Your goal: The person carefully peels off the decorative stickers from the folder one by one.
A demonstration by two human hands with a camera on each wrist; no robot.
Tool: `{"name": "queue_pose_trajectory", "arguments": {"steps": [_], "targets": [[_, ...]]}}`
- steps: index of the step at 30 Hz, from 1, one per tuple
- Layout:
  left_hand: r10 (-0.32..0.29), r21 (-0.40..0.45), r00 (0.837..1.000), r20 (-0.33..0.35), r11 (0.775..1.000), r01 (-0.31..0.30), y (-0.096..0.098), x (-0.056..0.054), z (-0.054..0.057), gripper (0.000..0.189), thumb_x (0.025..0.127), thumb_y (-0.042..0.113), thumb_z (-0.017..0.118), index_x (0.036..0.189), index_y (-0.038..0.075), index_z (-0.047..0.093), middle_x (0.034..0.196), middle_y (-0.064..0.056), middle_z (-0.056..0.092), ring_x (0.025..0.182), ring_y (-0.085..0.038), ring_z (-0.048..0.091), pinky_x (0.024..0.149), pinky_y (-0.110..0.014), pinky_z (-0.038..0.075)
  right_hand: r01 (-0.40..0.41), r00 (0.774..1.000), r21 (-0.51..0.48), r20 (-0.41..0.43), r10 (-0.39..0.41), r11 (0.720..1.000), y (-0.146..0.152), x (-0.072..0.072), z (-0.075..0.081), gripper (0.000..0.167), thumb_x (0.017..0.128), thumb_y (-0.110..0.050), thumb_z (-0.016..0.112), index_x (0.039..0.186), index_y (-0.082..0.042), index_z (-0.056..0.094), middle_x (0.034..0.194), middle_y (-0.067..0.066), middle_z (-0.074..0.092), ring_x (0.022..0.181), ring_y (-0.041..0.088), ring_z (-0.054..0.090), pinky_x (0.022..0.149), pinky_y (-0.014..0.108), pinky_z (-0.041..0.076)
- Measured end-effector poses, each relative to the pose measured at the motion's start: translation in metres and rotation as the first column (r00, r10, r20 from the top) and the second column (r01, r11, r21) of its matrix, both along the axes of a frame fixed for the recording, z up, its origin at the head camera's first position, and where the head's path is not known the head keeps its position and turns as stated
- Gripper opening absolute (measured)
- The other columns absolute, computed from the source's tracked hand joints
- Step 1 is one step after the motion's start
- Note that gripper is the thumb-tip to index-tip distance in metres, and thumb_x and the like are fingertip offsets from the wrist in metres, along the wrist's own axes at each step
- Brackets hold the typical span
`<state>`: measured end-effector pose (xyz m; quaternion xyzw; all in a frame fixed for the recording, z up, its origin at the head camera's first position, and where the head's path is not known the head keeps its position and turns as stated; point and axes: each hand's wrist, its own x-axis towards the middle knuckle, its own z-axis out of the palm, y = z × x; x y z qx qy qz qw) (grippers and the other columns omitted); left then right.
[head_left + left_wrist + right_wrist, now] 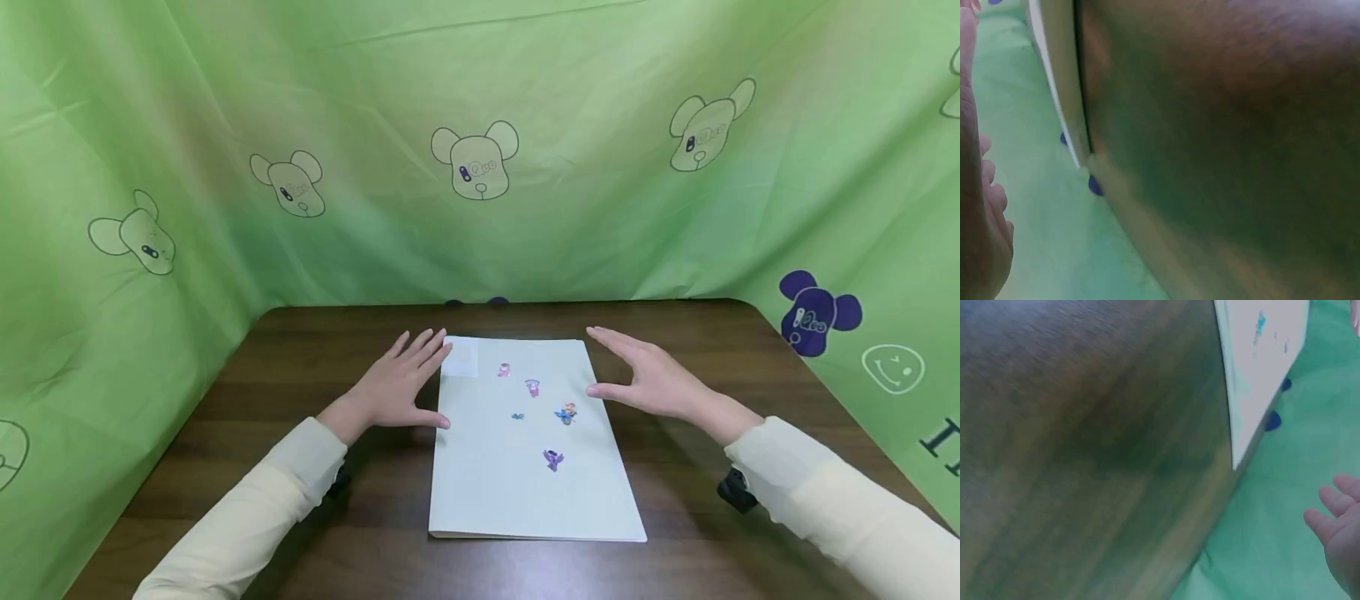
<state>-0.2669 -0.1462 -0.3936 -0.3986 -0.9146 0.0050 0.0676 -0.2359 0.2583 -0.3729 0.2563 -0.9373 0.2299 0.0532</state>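
Note:
A flat white folder (487,483), its left side thicker like a spine, lies on the table. Several small cartoon stickers are on its cover, among them a purple figure (553,460) and a blue-and-orange one (566,414). A pale square patch (461,358) sits in the far left corner. My left hand (397,385) is spread at the folder's left edge, thumb over the cover, holding nothing. Across from it, my right hand (652,379) stays by the right edge with straight fingers and nothing in its grasp. Whether either hand touches the folder I cannot tell.
The brown wooden table (262,400) ends at a green curtain (375,250) printed with bear heads, which rises behind it and on both sides. Dark wrist devices show under both pale sleeves (832,483).

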Motion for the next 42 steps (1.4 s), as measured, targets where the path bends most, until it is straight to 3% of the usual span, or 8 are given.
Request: {"name": "queue_pose_trajectory", "arguments": {"steps": [8,16,25,31,42], "targets": [[-0.083,-0.060,0.995,0.048,0.994,0.086,0.011,0.011,-0.013,0.112,0.080,0.082,0.045,0.154,0.002,0.020,0.161,-0.015,0.013,0.147,-0.029,0.009,0.116,-0.048,0.007,0.029,0.993,-0.225,0.121,-0.002,0.974,-0.003,0.004,-0.020,0.077,0.082,-0.038,0.079,0.142,-0.001,0.046,0.135,0.019,0.055,0.118,0.036,0.055,0.096,0.055,0.042],[-0.090,-0.093,0.990,0.108,0.991,0.101,0.019,0.021,-0.022,0.111,0.081,0.080,0.047,0.154,0.001,0.018,0.161,-0.015,0.013,0.147,-0.025,0.010,0.117,-0.041,0.008,0.063,0.978,-0.311,0.210,0.004,0.948,-0.008,0.010,-0.032,0.062,0.083,-0.026,0.079,0.132,0.003,0.054,0.121,0.020,0.062,0.105,0.033,0.061,0.087,0.042,0.051],[-0.074,-0.114,0.984,0.160,0.989,0.093,0.021,0.022,-0.032,0.113,0.080,0.083,0.042,0.154,0.001,0.016,0.161,-0.014,0.011,0.147,-0.023,0.008,0.117,-0.038,0.008,0.077,0.966,-0.283,0.258,-0.001,0.956,-0.018,0.011,-0.044,0.052,0.080,-0.023,0.082,0.119,0.003,0.062,0.103,0.011,0.065,0.091,0.024,0.061,0.074,0.027,0.051],[-0.067,-0.112,0.984,0.166,0.990,0.086,0.020,0.021,-0.037,0.113,0.081,0.083,0.041,0.154,0.000,0.017,0.161,-0.014,0.010,0.147,-0.023,0.007,0.117,-0.037,0.008,0.074,0.960,-0.243,0.278,-0.004,0.967,-0.025,0.006,-0.050,0.047,0.079,-0.021,0.083,0.115,0.004,0.064,0.094,0.006,0.065,0.084,0.019,0.058,0.071,0.027,0.050],[-0.039,-0.139,0.982,0.182,0.988,0.065,0.021,0.022,-0.040,0.111,0.082,0.083,0.036,0.155,0.002,0.013,0.162,-0.012,0.006,0.147,-0.020,0.002,0.117,-0.034,0.003,0.098,0.952,-0.222,0.306,-0.026,0.970,-0.035,-0.001,-0.055,0.041,0.077,-0.015,0.083,0.109,0.003,0.064,0.094,0.006,0.058,0.081,0.020,0.049,0.070,0.027,0.043]]}}
